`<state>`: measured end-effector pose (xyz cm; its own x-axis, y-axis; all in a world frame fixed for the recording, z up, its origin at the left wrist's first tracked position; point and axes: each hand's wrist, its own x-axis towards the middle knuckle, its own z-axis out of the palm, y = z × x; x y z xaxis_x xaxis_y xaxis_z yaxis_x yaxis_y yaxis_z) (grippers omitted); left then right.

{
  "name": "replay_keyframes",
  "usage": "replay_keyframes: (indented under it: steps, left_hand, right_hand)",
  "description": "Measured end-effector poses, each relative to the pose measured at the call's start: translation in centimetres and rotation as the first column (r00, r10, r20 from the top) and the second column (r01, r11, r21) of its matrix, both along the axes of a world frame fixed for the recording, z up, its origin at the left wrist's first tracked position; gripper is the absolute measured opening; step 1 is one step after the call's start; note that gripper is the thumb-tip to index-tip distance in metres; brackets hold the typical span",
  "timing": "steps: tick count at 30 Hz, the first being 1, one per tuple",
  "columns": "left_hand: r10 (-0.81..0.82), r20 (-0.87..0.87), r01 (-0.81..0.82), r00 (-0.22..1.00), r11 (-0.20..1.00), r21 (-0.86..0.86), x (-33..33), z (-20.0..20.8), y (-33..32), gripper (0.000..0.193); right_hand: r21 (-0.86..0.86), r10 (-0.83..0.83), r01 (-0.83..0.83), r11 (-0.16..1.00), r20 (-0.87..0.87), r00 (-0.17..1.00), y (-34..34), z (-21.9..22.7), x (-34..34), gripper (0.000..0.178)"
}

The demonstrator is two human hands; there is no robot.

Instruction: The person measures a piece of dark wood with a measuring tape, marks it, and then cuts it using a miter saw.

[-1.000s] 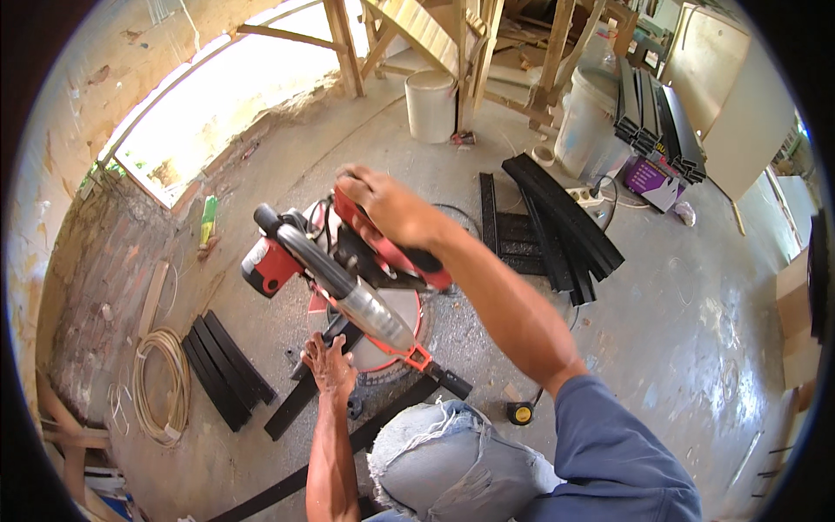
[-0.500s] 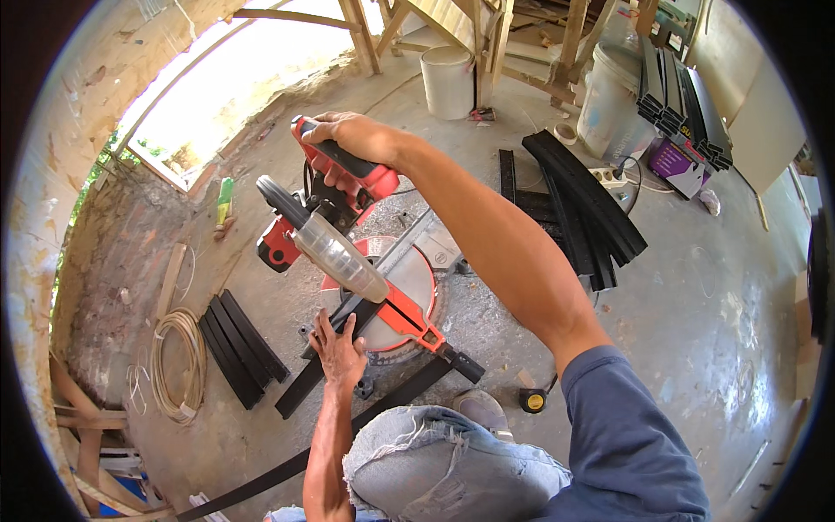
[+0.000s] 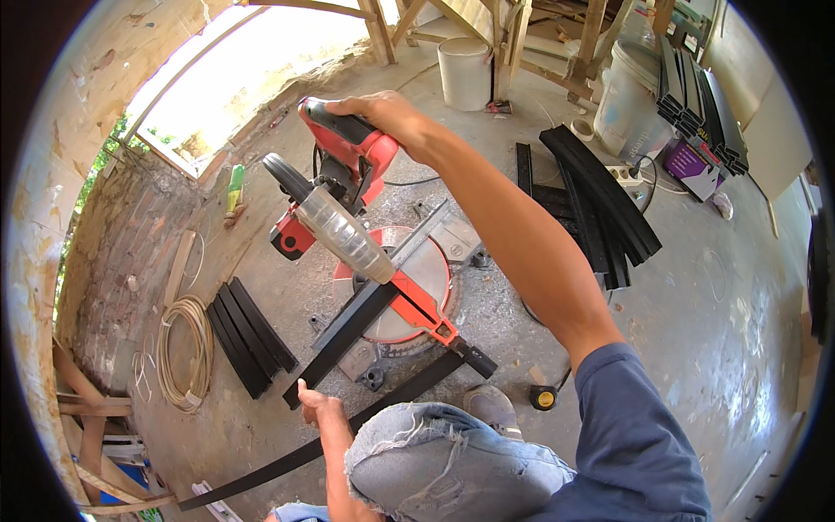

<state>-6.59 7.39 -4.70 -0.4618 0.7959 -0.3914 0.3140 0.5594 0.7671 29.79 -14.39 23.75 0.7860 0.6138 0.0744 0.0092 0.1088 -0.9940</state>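
My right hand [image 3: 383, 113] is wrapped round the black-and-red handle of a miter saw [image 3: 357, 161]. The saw head is raised, and its clear blade guard [image 3: 348, 239] hangs over the round turntable [image 3: 396, 309] with its orange slotted insert. A black profile strip [image 3: 352, 326] lies across the saw base, its near end sticking out to the lower left. At that end is my left hand [image 3: 320, 404], thumb up against the strip and the other fingers curled, partly hidden. Another long, thin black strip [image 3: 383, 413] runs along the floor below the saw.
Several short black pieces [image 3: 248, 335] and a coiled hose [image 3: 187, 352] lie at the left. More black profiles [image 3: 600, 204] rest right of the saw, by a power strip [image 3: 622, 176]. A tape measure [image 3: 544, 398] sits near my shoe [image 3: 491, 407]. Buckets [image 3: 465, 74] stand farther back.
My left hand has gone from lying spread on the strip beside the guard down to its near end. My right hand stays on the saw handle. The view has shifted slightly.
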Motion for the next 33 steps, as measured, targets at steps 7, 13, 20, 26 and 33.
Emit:
replay_keyframes:
  steps: [7,13,20,26,33]
  left_hand:
    - [0.099,0.724,0.126,0.683,0.96,-0.251,-2.5,-3.7,6.7,0.034]
    - [-0.223,0.679,0.085,0.7,0.969,0.23,-2.6,13.1,5.2,0.039]
    - [-0.706,0.228,0.139,0.67,0.421,0.896,-5.1,31.1,1.9,0.033]
    - [-0.695,-0.036,0.186,0.719,0.143,0.972,-6.9,30.9,1.5,0.035]
    - [-0.682,-0.016,0.108,0.731,0.092,0.99,-6.3,31.7,2.6,0.029]
  right_hand:
    - [0.021,-0.385,0.385,0.923,0.111,0.916,-10.1,-7.6,-7.4,0.042]
    - [-0.177,-0.581,0.56,0.81,-0.106,0.807,-22.5,-21.1,-20.4,0.026]
    - [-0.652,-0.251,0.464,0.599,0.398,0.883,-26.6,-24.2,-32.1,0.031]
    - [-0.85,0.27,0.461,0.256,0.521,0.81,-27.9,-28.3,-36.1,0.041]
    - [-0.892,0.17,0.34,0.298,0.4,0.901,-28.7,-27.7,-37.4,0.039]
